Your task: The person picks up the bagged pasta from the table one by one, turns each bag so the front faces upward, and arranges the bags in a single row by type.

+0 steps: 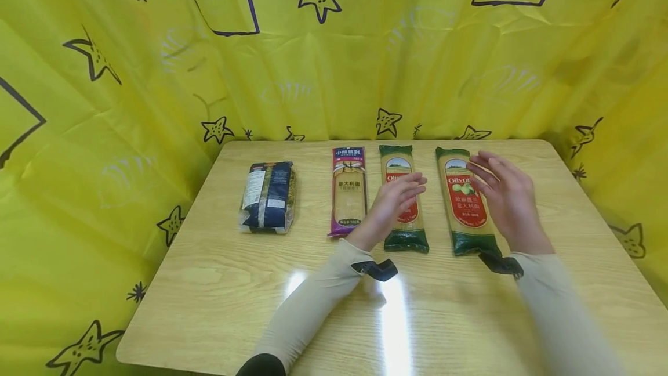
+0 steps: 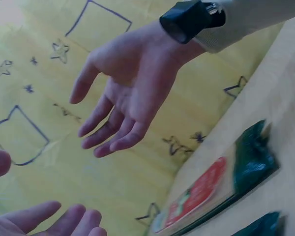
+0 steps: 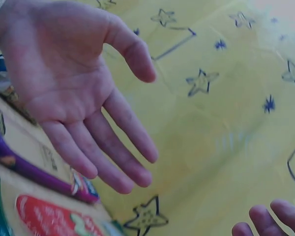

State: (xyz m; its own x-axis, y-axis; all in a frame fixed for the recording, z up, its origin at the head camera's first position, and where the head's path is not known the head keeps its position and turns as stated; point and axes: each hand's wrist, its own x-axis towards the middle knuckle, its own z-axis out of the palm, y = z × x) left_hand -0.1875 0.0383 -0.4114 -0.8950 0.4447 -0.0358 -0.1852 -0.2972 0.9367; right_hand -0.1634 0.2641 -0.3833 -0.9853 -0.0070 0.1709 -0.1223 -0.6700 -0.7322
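Note:
My left hand (image 1: 394,204) is held over the left green-ended spaghetti pack (image 1: 405,230), partly hiding its red label. In the right wrist view its palm faces the camera, with loosely spread fingers (image 3: 120,142) and nothing in them. My right hand (image 1: 508,202) hovers at the right edge of the other green-ended spaghetti pack (image 1: 464,187). In the left wrist view that right hand (image 2: 132,88) shows a bare palm and relaxed fingers, well above the pack. The two palms face each other across the gap between these packs.
A purple-edged spaghetti pack (image 1: 348,187) lies just left of the green ones. Farther left is a dark blue pasta bag (image 1: 268,196). All lie on the pale wooden table (image 1: 224,300), backed by a yellow curtain (image 1: 334,86) with star drawings.

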